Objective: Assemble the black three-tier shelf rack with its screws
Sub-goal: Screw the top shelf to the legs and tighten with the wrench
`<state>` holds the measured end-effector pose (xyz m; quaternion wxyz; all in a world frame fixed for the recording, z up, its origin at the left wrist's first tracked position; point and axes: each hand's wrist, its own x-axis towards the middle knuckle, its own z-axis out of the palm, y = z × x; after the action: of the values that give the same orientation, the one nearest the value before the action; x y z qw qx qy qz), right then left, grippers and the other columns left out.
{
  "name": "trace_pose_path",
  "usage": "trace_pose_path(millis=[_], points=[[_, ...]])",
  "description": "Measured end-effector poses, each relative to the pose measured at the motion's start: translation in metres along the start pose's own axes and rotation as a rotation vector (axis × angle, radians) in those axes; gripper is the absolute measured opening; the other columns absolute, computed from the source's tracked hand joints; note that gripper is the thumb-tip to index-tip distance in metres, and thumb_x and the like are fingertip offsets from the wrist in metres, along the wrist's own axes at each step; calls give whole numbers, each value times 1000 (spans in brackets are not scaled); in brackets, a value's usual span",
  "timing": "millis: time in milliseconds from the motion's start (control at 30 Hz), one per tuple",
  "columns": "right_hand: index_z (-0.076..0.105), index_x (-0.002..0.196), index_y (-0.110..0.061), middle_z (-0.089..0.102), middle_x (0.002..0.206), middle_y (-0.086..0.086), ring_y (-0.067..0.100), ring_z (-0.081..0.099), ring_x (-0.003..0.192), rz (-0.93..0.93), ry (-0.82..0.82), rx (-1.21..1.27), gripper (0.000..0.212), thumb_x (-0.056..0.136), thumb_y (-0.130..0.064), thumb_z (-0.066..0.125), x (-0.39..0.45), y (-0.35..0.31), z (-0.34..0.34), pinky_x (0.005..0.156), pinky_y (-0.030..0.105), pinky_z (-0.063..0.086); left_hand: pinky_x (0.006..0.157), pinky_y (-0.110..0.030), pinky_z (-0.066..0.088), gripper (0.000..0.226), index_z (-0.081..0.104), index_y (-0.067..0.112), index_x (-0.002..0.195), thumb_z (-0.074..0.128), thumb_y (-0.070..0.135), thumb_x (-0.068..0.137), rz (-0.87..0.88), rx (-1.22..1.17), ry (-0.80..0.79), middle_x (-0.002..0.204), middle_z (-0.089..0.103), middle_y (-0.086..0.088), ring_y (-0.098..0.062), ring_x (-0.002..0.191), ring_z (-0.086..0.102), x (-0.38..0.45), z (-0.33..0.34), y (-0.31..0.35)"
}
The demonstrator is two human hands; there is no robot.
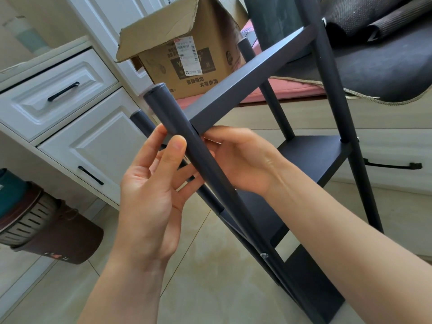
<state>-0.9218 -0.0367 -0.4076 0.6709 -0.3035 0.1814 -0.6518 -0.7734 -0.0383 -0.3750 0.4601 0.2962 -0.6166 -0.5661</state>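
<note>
Two hands [149,183] [240,160]; perhaps four poles [177,127]

The black shelf rack [311,160] leans tilted, its three flat tiers fixed between round dark posts. The nearest post [177,127] runs diagonally between the fingers of both hands, its capped end above the fingertips; a screw head [264,255] shows on it well below them
</note>
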Motion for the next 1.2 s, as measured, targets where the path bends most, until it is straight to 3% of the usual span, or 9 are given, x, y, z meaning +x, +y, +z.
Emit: trace_pose_path(millis=[233,367,533,733,967,1200], points=[[67,85,-18,61,79,-1,13,60,71,37,49,-85,24,98,-34,54,1,5,4,62,23,56,77,-35,61,51,63,23,133,68,33,83,4,-15,-20,114,75,-6,-32,101,74,-3,-1,-1],[66,107,-17,68,88,-2,13,65,81,-15,21,-54,19,101,-24,49,1,0,2,70,28,57,75,-34,61,53,64,24,130,72,35,79,8,-3,-18,108,75,-2,-28,96,75,-2,0,0],[63,114,-14,67,90,1,17,64,82,27,-37,-26,22,97,-18,49,-1,1,-1,76,31,55,76,-35,61,52,64,22,132,71,33,82,5,-19,-17,111,75,-4,-31,97,74,-2,0,0],[68,84,-17,56,83,5,14,61,70,50,19,-87,28,99,-34,52,0,7,2,65,25,56,75,-34,61,50,63,22,132,67,31,84,12,-22,-32,113,75,-7,-31,98,75,-3,0,-1],[66,105,-16,71,84,-1,15,68,80,19,-36,8,19,100,-20,48,-1,1,0,73,32,58,77,-35,60,53,62,21,135,68,31,83,3,-14,-30,108,73,-6,-32,100,73,-3,-1,-1],[69,89,-16,67,78,1,13,66,69,-12,0,-30,23,99,-24,50,-1,5,2,65,26,58,78,-36,61,65,64,22,134,74,39,72,9,-16,-31,103,73,-3,-32,98,74,-2,0,-1]])
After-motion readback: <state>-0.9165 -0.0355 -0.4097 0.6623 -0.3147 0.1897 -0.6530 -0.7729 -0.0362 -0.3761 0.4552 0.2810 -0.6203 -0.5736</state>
